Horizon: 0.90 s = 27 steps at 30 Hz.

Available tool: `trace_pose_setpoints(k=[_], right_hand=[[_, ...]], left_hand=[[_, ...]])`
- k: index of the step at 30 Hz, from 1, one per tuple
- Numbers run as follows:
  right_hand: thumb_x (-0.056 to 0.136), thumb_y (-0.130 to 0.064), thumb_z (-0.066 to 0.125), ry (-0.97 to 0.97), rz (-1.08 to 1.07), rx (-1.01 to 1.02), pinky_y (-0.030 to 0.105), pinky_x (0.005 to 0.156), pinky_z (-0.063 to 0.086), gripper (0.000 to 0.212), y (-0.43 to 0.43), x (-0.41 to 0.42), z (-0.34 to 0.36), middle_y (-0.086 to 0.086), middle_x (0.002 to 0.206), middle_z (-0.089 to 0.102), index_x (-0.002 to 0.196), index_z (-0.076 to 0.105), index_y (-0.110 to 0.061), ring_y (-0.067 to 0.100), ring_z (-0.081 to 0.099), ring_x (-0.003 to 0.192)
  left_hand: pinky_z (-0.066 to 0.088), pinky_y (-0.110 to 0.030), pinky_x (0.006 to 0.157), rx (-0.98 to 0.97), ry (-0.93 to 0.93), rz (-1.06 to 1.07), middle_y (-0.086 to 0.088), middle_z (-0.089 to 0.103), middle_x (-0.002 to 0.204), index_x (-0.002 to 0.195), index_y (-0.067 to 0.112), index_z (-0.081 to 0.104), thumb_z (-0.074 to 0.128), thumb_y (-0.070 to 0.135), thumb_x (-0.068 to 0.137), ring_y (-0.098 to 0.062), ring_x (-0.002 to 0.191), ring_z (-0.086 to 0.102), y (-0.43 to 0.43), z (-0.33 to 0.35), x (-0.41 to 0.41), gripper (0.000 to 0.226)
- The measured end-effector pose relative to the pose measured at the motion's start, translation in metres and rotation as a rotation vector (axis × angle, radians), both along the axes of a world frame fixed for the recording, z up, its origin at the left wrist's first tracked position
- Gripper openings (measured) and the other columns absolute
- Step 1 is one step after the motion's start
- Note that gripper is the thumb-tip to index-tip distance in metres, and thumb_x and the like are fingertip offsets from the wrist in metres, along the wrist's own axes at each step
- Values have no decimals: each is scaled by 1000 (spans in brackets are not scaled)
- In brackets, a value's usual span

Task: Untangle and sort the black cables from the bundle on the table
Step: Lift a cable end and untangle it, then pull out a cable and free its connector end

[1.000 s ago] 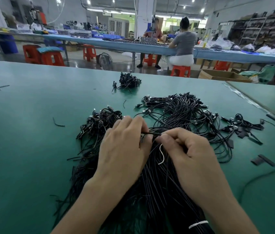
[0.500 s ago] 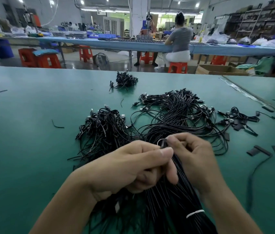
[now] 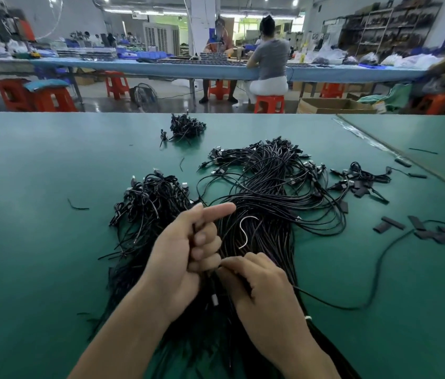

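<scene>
A big bundle of thin black cables (image 3: 265,192) lies spread on the green table (image 3: 30,242), its plug ends fanned out at the far side. A second clump of black cables (image 3: 150,198) lies to its left. My left hand (image 3: 185,250) is curled into a fist around a few black cables, index finger stretched out to the right. My right hand (image 3: 256,283) sits just below it and pinches a thin cable strand at the fingertips. A loose white wire tie (image 3: 246,231) lies curved on the bundle above my right hand.
A small pile of cables (image 3: 185,127) sits farther back. Another small clump (image 3: 363,176) and several flat black sleeve pieces (image 3: 434,231) lie to the right. One long black cable (image 3: 374,274) curves across the table on the right. People sit at a blue bench beyond.
My left hand has turned upright into a fist and its index finger now points right. My right hand dropped lower toward me. The white tie now lies loose on the bundle.
</scene>
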State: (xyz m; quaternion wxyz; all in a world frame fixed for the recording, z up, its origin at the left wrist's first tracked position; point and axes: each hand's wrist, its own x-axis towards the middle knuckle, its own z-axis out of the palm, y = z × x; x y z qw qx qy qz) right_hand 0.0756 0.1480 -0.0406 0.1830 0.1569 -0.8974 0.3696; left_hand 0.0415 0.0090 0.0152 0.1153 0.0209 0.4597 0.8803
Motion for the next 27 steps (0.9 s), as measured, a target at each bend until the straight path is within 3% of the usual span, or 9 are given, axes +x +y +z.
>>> trace_pose_setpoints(k=[3, 6, 9, 12, 15, 18, 20, 22, 27], right_hand=[[96, -32, 51, 0, 16, 24, 22, 71, 41, 16, 0, 2, 1, -16, 79, 52, 97, 67, -29, 7, 47, 81], [98, -27, 52, -19, 44, -6, 31, 78, 47, 15, 2, 3, 4, -15, 93, 62, 97, 66, -23, 11, 53, 88], [98, -37, 52, -33, 46, 77, 34, 81, 45, 19, 3, 6, 4, -16, 88, 62, 95, 68, -26, 6, 53, 87], [97, -43, 45, -7, 36, 144, 30, 81, 42, 25, 2, 12, 5, -20, 89, 62, 99, 67, -31, 2, 53, 87], [95, -40, 44, 73, 18, 132, 26, 76, 39, 22, 1, 14, 5, -22, 92, 59, 93, 64, -33, -1, 48, 84], [91, -43, 53, 166, -57, 19, 21, 76, 33, 14, 8, 12, 4, -27, 87, 54, 89, 65, -35, -2, 45, 81], [86, -48, 61, 235, -123, -69, 20, 76, 35, 13, 16, 11, 5, -24, 80, 53, 84, 63, -35, 0, 48, 79], [84, -46, 67, 267, -164, -189, 17, 74, 38, 12, 23, 10, 6, -20, 80, 56, 83, 63, -35, 3, 53, 78], [87, -25, 68, 190, -147, -371, 8, 68, 42, 9, 28, 7, 5, -13, 80, 62, 88, 75, -31, 7, 62, 77]], left_hand=[[39, -18, 43, -158, 100, 39, 0, 52, 61, 99, 12, 79, 48, 36, 96, -8, 50, 47, 7, -10, 2, 40], [55, -21, 61, -241, 222, 13, -9, 72, 81, 98, 12, 79, 50, 37, 90, -18, 73, 71, 9, -14, 4, 39], [58, -25, 82, -292, 292, 111, -11, 76, 101, 109, 10, 72, 46, 36, 94, -24, 101, 73, 4, -18, 2, 40], [56, -26, 92, -460, 315, 195, -4, 77, 102, 110, 15, 70, 41, 28, 103, -16, 103, 72, -2, -23, 0, 32], [56, -19, 85, -804, 446, 70, 7, 77, 93, 101, 23, 72, 44, 19, 105, -5, 92, 72, 0, -28, 5, 29], [51, -19, 63, -1089, 555, -36, 14, 72, 73, 81, 28, 70, 46, 24, 105, -1, 66, 65, 3, -28, 8, 34], [45, -26, 54, -1123, 490, -85, 11, 61, 55, 70, 21, 64, 43, 32, 106, -6, 50, 54, 2, -25, 8, 42], [36, -24, 49, -1117, 397, -157, 11, 47, 43, 64, 20, 63, 38, 40, 105, -3, 41, 41, 1, -21, 9, 53], [27, -16, 42, -898, 254, -417, 10, 30, 44, 61, 18, 71, 26, 64, 97, -7, 40, 26, 3, -9, 17, 74]])
